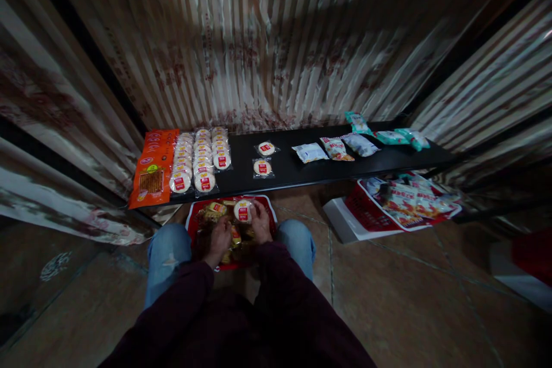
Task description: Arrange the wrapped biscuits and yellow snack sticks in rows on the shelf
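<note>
My right hand (261,223) is over the right half of a red basket (271,207) between my knees. Its fingers are closed on the edge of a round white rice cracker packet (242,211) with a red label. My left hand (221,236) reaches into the same basket with its fingers curled downward among the snacks. Whatever those fingertips hold is hidden. Gold-wrapped snack packets (214,209) lie around both hands.
A black shelf (241,178) runs across in front. It bears an orange snack bag (153,169), rows of rice cracker packets (204,155), two single cracker packets (263,168), and white (310,152) and teal bags (390,137). A second red basket (366,210) of bags stands at right.
</note>
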A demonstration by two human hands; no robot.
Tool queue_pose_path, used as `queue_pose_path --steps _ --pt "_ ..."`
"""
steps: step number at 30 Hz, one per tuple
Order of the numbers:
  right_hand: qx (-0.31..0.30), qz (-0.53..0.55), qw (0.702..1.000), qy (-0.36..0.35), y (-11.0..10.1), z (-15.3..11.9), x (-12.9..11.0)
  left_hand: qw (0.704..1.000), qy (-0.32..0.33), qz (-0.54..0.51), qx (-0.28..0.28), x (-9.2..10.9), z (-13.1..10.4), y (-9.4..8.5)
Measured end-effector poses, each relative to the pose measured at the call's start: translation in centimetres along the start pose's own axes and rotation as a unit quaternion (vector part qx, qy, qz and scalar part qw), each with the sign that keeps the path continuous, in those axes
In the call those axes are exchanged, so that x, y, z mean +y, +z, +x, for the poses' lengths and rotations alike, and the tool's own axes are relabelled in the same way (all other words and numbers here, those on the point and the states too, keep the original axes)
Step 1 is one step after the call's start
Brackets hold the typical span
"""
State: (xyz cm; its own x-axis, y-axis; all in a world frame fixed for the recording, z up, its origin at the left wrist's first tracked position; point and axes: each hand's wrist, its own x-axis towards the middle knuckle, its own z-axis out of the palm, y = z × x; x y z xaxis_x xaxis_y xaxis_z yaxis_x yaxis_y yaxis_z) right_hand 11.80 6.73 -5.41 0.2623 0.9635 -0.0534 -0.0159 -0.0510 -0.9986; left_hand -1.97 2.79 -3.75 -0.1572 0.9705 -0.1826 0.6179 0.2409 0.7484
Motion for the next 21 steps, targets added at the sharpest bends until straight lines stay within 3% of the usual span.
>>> queue_pose_path --steps 9,15,21 --pt "-0.019 0.067 0.996 0.058 -0.2 -0.8 0.4 0.978 -0.048 -0.201 0.004 1.5 1.1 0.7" --pt "-0.043 0.114 0.989 0.083 -0.4 -1.7 -0.7 0.920 -0.123 -0.370 0.031 2.8 0.4 0.9" --pt "-0.039 0.176 0.977 0.112 -0.3 -2.3 -1.8 0.877 -0.135 -0.459 0.044 4.5 -1.1 -0.1"
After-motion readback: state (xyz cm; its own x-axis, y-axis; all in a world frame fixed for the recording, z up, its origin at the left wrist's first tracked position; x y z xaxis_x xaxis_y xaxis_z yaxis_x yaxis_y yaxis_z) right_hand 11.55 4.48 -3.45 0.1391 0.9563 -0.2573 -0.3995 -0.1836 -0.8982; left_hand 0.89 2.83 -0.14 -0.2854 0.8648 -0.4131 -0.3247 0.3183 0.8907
